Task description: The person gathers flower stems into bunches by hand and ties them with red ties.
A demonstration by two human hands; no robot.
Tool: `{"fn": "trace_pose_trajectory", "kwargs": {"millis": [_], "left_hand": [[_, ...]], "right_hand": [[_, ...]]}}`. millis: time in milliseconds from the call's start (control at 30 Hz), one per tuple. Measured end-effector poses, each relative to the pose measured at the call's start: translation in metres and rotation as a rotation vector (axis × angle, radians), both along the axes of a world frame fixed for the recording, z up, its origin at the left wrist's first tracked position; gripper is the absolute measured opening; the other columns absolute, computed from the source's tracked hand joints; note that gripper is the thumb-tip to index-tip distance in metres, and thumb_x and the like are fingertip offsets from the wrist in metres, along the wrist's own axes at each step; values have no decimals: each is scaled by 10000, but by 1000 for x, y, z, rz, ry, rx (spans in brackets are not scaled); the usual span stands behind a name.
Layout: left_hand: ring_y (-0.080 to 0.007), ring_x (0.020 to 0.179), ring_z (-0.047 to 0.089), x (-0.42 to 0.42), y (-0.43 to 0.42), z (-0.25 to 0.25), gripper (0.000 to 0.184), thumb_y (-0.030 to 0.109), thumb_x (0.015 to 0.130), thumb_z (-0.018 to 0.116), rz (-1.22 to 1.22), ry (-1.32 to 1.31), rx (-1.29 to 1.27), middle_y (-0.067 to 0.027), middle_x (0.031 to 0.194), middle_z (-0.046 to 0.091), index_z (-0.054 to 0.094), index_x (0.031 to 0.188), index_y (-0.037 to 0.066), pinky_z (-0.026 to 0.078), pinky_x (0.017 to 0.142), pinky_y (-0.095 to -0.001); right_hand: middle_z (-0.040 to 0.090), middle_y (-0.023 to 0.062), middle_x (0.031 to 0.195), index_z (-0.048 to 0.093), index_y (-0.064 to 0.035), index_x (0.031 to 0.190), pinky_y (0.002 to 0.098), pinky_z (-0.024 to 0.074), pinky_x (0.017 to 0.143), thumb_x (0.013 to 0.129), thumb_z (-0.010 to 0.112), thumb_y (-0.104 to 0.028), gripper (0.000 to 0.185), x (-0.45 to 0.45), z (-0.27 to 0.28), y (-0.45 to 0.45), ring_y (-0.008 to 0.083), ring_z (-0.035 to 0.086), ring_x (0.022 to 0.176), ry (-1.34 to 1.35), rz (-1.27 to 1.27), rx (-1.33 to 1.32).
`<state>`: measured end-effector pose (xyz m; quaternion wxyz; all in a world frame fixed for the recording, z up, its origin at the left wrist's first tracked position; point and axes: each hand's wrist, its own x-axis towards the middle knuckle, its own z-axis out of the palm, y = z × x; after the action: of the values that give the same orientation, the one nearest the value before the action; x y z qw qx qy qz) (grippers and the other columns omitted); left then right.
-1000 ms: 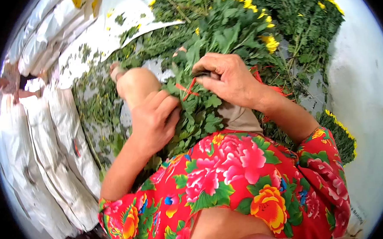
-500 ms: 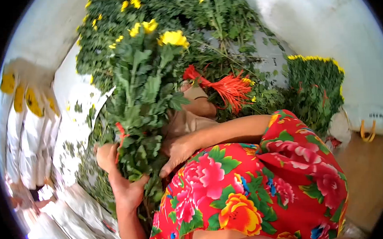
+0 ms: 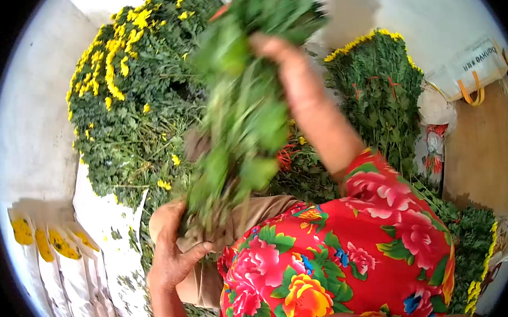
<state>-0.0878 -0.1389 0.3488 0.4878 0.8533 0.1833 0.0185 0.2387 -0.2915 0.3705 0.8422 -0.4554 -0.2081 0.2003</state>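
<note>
A leafy bunch of chrysanthemums (image 3: 234, 113) slants across the middle, blurred by motion, its stem ends low and its top cut off by the upper edge. My right hand (image 3: 280, 54) is closed on the upper part of it, smeared by movement. At the lower end, my left hand (image 3: 175, 243) is open, thumb and fingers apart beside the stem ends; whether it touches them I cannot tell. Behind the bunch, red ties (image 3: 286, 157) show in part.
A large heap of yellow chrysanthemums (image 3: 130, 107) fills the back left. Tied bunches (image 3: 377, 89) stand at the right, near a white bag (image 3: 470, 69) with yellow handles. Long white-wrapped bundles (image 3: 70, 277) lean at the left; more flowers (image 3: 471, 250) lie at lower right.
The bunch has swung up and away from my lap, its top now at the upper edge. My right hand has moved from the lap up onto it. My left hand is now open. The view has shifted.
</note>
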Motion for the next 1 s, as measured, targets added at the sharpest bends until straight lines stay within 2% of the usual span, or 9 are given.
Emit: {"fn": "trace_pose_trajectory", "kwargs": {"millis": [67, 167, 300, 400, 567, 767, 867, 933, 1000], "left_hand": [[-220, 1070, 623, 2, 3, -13, 705, 119, 790, 778, 45, 76, -295, -156, 1111, 661, 455, 1411, 36, 483, 951, -354], [-210, 1020, 648, -10, 26, -32, 557, 49, 821, 715, 114, 179, -149, -151, 1088, 670, 504, 1329, -35, 524, 897, -334], [-212, 890, 684, -39, 80, -46, 386, 48, 891, 627, 446, 115, -330, -126, 1066, 664, 548, 1257, -49, 553, 797, -307], [-182, 821, 688, -56, 103, -51, 332, 105, 919, 614, 531, 23, -422, -105, 1043, 665, 571, 1225, -16, 550, 701, -268], [-145, 730, 677, -39, 109, -45, 313, 128, 930, 610, 551, 62, -416, -95, 985, 671, 578, 1214, -1, 531, 619, -244], [-142, 636, 672, -10, 109, -32, 299, 116, 920, 593, 526, 177, -288, -93, 873, 665, 579, 1193, -6, 523, 554, -234], [-127, 514, 623, 0, 110, -36, 304, 138, 911, 600, 580, 211, -261, -53, 768, 618, 591, 1175, -12, 457, 421, -205], [-121, 503, 611, 0, 120, -41, 298, 135, 912, 596, 586, 222, -221, -49, 761, 614, 594, 1173, -10, 440, 407, -203], [-115, 493, 600, 0, 117, -43, 293, 132, 914, 591, 616, 214, -174, -45, 753, 609, 597, 1170, -8, 422, 393, -202]], "right_hand": [[684, 80, 1150, 703, -100, 1133, 387, 392, 1046, 782, 701, -393, 458, 45, 26, -46, 208, 601, 1097, -129, -324, -236], [644, 35, 1250, 689, -143, 1209, 370, 323, 1098, 905, 583, -387, 405, 172, 8, -165, 187, 522, 1235, -572, -517, -556], [655, 35, 1243, 712, -126, 1174, 361, 388, 1048, 907, 587, -448, 437, 209, 36, -314, 177, 542, 1216, -370, -819, -1267], [633, 192, 1239, 715, -38, 1131, 392, 460, 960, 715, 787, -470, 604, 218, 32, -413, 265, 603, 1136, -287, -835, -1313], [618, 219, 1250, 435, -6, 1422, 437, 478, 950, 706, 816, -411, 906, 190, -30, -450, 351, 608, 1125, -461, -1356, -1786], [613, 261, 1228, 364, -60, 1480, 488, 484, 926, 720, 789, -486, 970, 195, -97, -463, 399, 600, 1117, -191, -1238, -2044], [390, 281, 1469, 197, -28, 1532, 482, 379, 1075, 720, 718, -658, 1153, 248, -192, -511, 398, 407, 1351, -89, -1056, -2068], [254, 249, 1554, 123, 28, 1528, 447, 228, 1175, 746, 547, -796, 1213, 273, -253, -532, 395, 253, 1439, 111, -613, -1862], [139, 176, 1605, 126, -73, 1554, 524, 121, 1197, 800, 362, -838, 1100, 268, -285, -505, 358, 142, 1478, 345, -289, -1934]]}}
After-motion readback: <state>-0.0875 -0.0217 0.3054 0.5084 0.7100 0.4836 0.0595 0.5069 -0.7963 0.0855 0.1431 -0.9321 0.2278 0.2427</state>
